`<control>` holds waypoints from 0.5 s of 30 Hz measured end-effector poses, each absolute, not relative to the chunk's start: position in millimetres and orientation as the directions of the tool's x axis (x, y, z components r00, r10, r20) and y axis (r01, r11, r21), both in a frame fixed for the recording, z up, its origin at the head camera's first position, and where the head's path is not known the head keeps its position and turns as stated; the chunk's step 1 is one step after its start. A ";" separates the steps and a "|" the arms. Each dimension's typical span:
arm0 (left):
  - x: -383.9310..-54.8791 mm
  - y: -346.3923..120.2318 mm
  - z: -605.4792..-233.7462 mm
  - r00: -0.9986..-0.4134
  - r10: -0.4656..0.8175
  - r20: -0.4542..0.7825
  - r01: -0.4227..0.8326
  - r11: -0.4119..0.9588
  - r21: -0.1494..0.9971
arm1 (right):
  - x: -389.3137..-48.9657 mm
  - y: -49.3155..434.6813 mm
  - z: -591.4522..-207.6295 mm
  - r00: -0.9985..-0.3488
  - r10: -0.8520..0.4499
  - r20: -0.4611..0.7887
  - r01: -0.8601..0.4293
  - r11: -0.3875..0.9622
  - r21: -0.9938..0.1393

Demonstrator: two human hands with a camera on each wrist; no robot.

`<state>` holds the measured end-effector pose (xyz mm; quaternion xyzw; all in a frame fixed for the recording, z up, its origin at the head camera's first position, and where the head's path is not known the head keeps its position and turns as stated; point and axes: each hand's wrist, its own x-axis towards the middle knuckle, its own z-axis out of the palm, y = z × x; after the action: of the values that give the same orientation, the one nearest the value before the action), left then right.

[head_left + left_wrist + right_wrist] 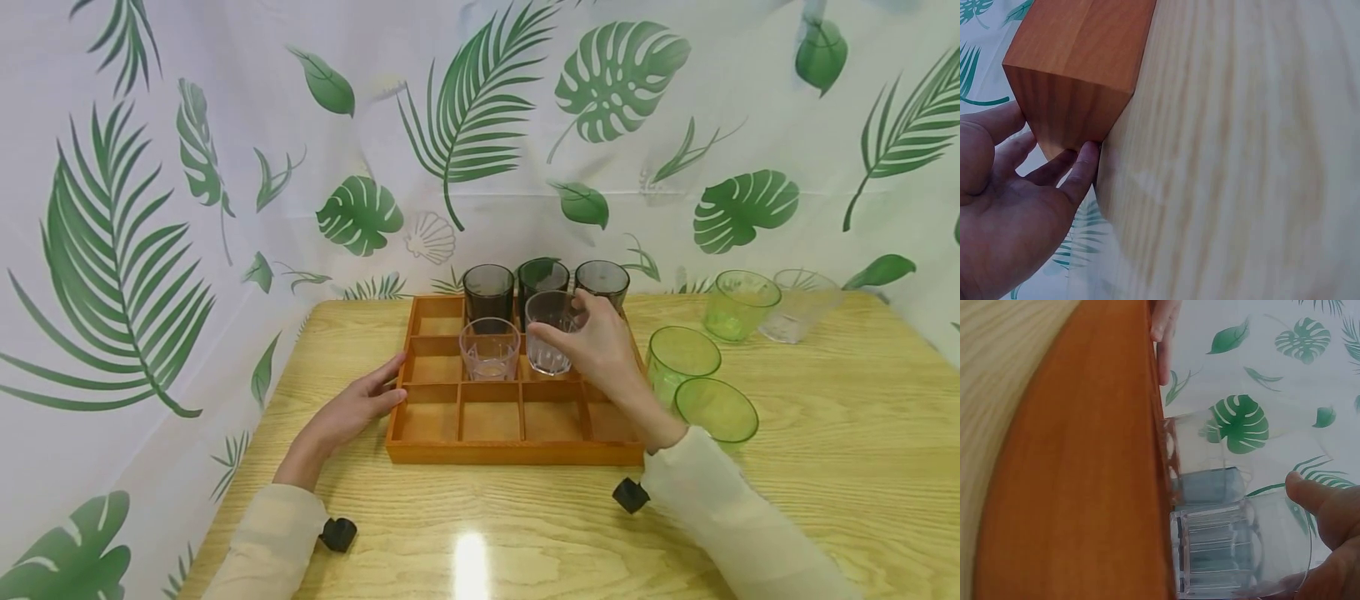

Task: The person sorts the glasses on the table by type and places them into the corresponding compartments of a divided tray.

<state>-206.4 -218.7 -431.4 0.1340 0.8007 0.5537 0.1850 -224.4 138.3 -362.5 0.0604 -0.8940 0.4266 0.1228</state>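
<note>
A wooden box with compartments [517, 453] lies on the table. My right hand [606, 348] pinches a clear glass [547, 357] near its rim, thumb on one side and fingers on the other. That glass is upright at the middle row, right of another clear glass [489, 354] standing in a compartment. In the right wrist view the held glass [1219, 556] appears at the box's edge; whether its base touches the bottom is hidden. My left hand [352, 417] rests its fingers against the box's left outer side, as the left wrist view also shows.
Three dark glasses [488, 293] stand in the back row of the box. To its right on the table [847, 433] are three green glasses [681, 354] and a clear glass [793, 312]. A leaf-patterned cloth [480, 200] hangs behind and at the left.
</note>
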 end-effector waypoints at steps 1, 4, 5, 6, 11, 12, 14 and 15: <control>-206.3 -218.8 -431.6 -0.896 0.419 -0.149 0.009 0.352 0.936 | -224.7 138.1 -365.3 -0.963 -0.006 0.270 -0.214 0.629 -0.747; -206.2 -218.9 -431.7 -0.896 0.418 -0.151 0.008 0.355 0.935 | -225.0 136.7 -374.2 -0.959 -0.022 0.282 -0.232 0.629 -0.742; -206.2 -219.0 -431.8 -0.896 0.417 -0.152 0.008 0.358 0.934 | -224.8 136.5 -377.2 -0.960 -0.027 0.280 -0.233 0.632 -0.739; -206.1 -218.9 -431.7 -0.896 0.417 -0.153 0.009 0.361 0.933 | -224.6 136.5 -380.2 -0.961 -0.031 0.275 -0.231 0.637 -0.736; -206.4 -219.0 -432.1 -0.896 0.418 -0.152 0.015 0.369 0.929 | -223.0 135.9 -393.7 -0.979 -0.046 0.198 -0.175 0.686 -0.706; -206.5 -219.1 -432.2 -0.895 0.420 -0.150 0.018 0.370 0.929 | -222.9 135.7 -395.6 -0.982 -0.046 0.184 -0.164 0.694 -0.701; -206.6 -219.5 -432.6 -0.895 0.422 -0.147 0.022 0.371 0.929 | -222.7 134.9 -397.7 -0.985 -0.047 0.163 -0.149 0.702 -0.696; -206.6 -219.7 -432.7 -0.895 0.422 -0.147 0.022 0.370 0.929 | -222.8 134.6 -398.2 -0.986 -0.046 0.160 -0.146 0.701 -0.698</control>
<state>-206.6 -219.7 -432.7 0.1376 0.8069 0.5442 0.1838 -222.8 134.6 -398.2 0.0524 -0.9198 0.3834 0.0652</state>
